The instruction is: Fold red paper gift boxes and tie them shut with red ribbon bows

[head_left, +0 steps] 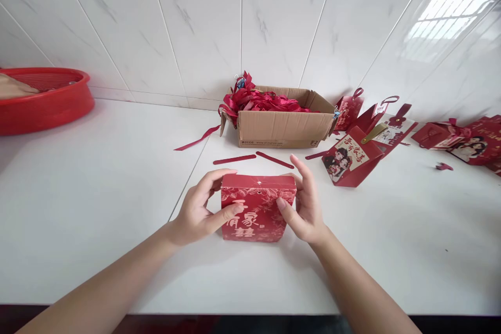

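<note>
A red gift box point(260, 219) printed with pale Chinese characters and flowers stands on the white table in front of me. My left hand point(201, 211) grips its left side, thumb across the front face and fingers behind the top edge. On the right side, my right hand point(307, 206) holds it with the thumb on the front; the index finger sticks up and the other fingers are mostly hidden behind. A small hole shows near the front's top edge. Just beyond the box lie two flat red strips, a left strip point(234, 159) and a right strip point(274, 160).
A cardboard box point(279, 130) full of red ribbons stands by the tiled wall, one ribbon point(198, 138) trailing out. Several red gift boxes, including one with a gold strap point(354, 162), stand at right. A red plastic basket point(47, 109) sits far left. The table's front edge is near my forearms.
</note>
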Motion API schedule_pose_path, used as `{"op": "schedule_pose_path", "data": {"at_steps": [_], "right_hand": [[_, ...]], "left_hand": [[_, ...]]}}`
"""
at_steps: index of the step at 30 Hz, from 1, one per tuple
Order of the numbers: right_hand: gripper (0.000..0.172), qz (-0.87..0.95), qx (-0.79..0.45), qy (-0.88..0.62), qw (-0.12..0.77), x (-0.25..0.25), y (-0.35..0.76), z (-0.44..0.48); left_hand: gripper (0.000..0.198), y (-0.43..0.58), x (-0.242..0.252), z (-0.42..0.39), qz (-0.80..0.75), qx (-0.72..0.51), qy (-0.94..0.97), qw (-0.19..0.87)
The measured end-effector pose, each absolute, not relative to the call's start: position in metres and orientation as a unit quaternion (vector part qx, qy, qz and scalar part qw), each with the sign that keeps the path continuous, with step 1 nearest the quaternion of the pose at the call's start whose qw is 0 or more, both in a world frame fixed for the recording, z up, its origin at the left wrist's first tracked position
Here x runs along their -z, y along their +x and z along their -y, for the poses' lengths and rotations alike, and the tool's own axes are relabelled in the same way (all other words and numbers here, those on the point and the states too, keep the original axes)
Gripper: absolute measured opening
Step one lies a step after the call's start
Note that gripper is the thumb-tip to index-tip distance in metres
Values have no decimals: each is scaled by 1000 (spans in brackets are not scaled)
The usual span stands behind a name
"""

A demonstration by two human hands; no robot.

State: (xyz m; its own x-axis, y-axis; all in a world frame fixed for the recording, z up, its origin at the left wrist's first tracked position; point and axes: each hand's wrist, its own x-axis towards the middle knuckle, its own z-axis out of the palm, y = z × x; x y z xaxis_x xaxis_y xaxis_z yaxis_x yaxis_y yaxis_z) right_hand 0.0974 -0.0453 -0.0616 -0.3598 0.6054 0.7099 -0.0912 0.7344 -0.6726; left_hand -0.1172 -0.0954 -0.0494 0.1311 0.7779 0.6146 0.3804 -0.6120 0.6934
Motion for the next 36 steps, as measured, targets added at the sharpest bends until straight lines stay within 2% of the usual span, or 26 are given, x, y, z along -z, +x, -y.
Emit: {"op": "schedule_pose_path", "data": {"at_steps": [2,5,9,13,15,20,23,26,30,36], "right_hand": [[60,756,-319,-178,543,61,95,47],[56,750,-300,-208,552,61,92,50],[57,767,-181,-215,577,60,93,50],[60,788,-55,-205,579,59,94,44],[59,795,-47,-203,570,59,93,40],[43,802,-61,-175,567,62,92,36],[33,810,-47,-178,557,61,92,37],[23,805,-51,-190,559,60,93,39],[23,818,-58,-184,542,57,94,41],[22,825,-66,-177,533,57,93,44]], "left_hand": [[48,-115,49,98,-407,-531,716,199],[62,-113,50,100,-407,-563,691,202],[78,-114,54,97,-388,-585,697,145],[80,-119,55,91,-373,-565,734,47],[81,-120,55,89,-396,-546,737,38],[78,-119,57,88,-408,-534,739,50],[73,-121,58,86,-394,-523,756,13],[56,-124,57,85,-373,-493,785,-30],[32,-123,54,85,-354,-470,807,-55],[23,-119,50,86,-359,-475,801,-60]]}}
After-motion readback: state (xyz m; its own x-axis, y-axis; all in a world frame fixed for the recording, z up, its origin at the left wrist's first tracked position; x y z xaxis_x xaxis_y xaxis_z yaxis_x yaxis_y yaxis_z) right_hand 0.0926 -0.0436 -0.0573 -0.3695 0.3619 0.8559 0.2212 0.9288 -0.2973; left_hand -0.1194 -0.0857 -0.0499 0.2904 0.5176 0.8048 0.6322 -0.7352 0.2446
